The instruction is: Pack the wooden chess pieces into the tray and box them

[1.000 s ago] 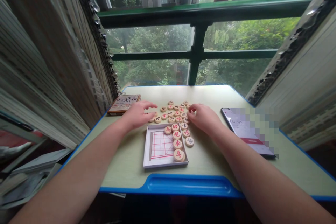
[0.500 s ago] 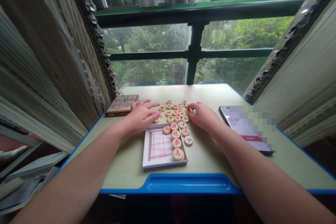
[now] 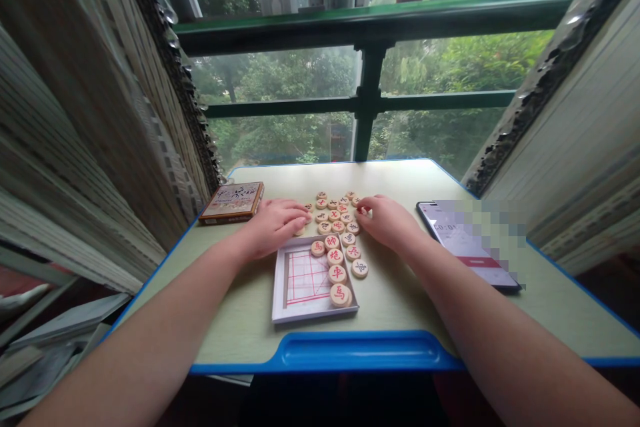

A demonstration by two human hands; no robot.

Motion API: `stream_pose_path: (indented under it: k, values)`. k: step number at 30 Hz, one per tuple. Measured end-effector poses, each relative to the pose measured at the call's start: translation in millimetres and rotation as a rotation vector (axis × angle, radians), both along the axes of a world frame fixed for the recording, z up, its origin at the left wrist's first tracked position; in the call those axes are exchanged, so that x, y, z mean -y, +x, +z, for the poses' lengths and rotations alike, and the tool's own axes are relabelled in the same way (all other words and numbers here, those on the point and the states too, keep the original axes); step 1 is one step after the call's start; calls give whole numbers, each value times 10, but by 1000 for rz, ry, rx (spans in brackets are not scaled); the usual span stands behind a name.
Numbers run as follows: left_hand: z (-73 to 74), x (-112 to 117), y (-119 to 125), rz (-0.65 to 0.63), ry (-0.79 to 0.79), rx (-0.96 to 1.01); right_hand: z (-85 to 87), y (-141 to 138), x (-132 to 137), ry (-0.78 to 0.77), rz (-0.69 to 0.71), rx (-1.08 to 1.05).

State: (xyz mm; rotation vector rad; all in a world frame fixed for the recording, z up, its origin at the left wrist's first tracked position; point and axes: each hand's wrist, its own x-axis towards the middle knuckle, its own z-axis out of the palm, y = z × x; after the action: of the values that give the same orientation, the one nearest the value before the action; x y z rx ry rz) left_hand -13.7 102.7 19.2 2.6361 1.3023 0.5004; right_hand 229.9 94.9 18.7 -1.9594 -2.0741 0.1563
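Observation:
Several round wooden xiangqi pieces (image 3: 335, 215) with red or dark characters lie loosely grouped in the middle of the table. At the left of this group my left hand (image 3: 280, 221) is open, its fingers stretched out and close together over the outermost pieces. My right hand (image 3: 383, 217) is at the group's right edge, thumb and forefinger closed on a xiangqi piece, mostly hidden by the fingers. In front of the group sits a shallow white box (image 3: 276, 287) with a red-lined sheet inside. A column of red-marked pieces (image 3: 337, 273) runs down its right side.
A patterned box lid (image 3: 233, 202) rests at the table's left edge. On the right lies a phone (image 3: 465, 247), partly blurred out. A blue tray groove (image 3: 357, 349) lines the near edge. Curtains flank both sides, and a green window railing (image 3: 370, 103) stands behind the table.
My left hand's fingers have drawn together and moved slightly right, covering pieces at the group's left edge. My right hand stays nearly in place.

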Motion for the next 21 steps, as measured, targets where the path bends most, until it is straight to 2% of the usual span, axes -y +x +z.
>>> stream_pose_path:
  k: [7, 17, 21]
  values:
    - [3, -4, -7, -18, -65, -26, 23, -22, 8, -11, 3, 15]
    - [26, -22, -27, 12, -3, 52, 22, -16, 9, -12, 25, 7]
    - [19, -15, -17, -4, -30, 0, 14, -16, -24, -41, 34, -61]
